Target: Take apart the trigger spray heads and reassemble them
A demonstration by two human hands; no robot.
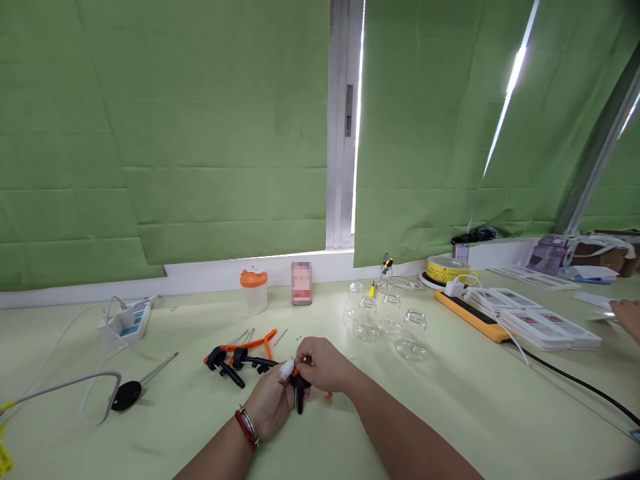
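Near the table's front, my left hand (273, 400) is closed around a black-and-orange tool piece (300, 393) with a short black handle pointing down. A white wrap covers its thumb, and a red band and a bracelet circle the wrist. My right hand (323, 363) pinches the top of the same piece; its fingertips partly hide what they grip. Just left of my hands lie two similar black-handled pieces (217, 360), together with orange forked parts (270, 341) and several thin metal rods (281, 337).
A black-headed probe (127, 395) lies left, below a white power strip (143, 323). An orange-lidded cup (257, 300) and small pink box (301, 283) stand behind. Several glass jars (411, 333), an orange-and-black power strip (473, 317) and stacked cards (545, 327) occupy the right. Another person's hand (627, 317) shows far right.
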